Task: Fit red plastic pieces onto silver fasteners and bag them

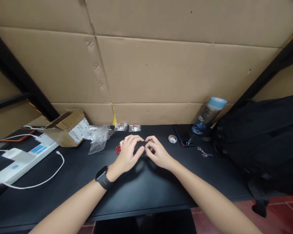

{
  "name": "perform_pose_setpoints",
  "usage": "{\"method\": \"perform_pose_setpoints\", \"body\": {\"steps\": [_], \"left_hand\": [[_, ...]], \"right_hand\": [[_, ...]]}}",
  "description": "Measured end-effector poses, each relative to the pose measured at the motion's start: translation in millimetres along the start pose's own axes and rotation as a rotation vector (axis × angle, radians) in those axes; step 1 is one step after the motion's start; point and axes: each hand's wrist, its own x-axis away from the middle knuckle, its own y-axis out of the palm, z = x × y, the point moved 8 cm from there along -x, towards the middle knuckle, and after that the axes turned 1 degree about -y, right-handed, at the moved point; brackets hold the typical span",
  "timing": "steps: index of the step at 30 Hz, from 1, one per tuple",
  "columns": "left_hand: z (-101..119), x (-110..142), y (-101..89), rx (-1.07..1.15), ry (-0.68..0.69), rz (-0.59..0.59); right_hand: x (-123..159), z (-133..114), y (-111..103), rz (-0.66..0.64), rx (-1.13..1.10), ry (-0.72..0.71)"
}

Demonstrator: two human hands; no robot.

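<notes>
Cardboard wall (161, 74) (creased horizontally) behind black desk (141, 198); black bars (21, 74) either side; red-tiled floor (282, 213) below

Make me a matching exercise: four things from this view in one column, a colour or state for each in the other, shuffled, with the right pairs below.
Things
1. left hand
2. right hand
3. small piece close beside the left hand
4. bottle

Colours and states
A. red
B. topped with a blue lid
C. black watch on its wrist
D. fingers curled, wrist bare

Right pairs: 1-C; 2-D; 3-A; 4-B
</notes>
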Motion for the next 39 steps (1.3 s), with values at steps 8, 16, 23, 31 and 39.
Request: {"method": "perform_pose_setpoints", "body": {"steps": [8,16,23,31,39], "left_hand": [[-4.2,0.6,14.4,0.034,0.011,-0.154],[-5.0,-4.4,8.1,0.041,0.006,-0.178],[-8.9,-10.0,-7.3,-0.015,0.037,-0.184],[-13.8,-5.5,3.4,-0.115,0.143,-0.279],[-80.4,-13.4,-15.3,-0.22,0.078,-0.274]], "right_hand": [[-0.1,-3.6,-2.4,-0.04,0.073,-0.065],[0.9,-17.4,-1.2,-0.064,0.129,-0.154],[-1.3,-21.1,-18.3,0.006,0.159,-0.183],[0.1,4.9,-24.4,-0.087,0.405,-0.129],[-2.9,41.9,-44.6,-0.098,0.58,-0.001]]}}
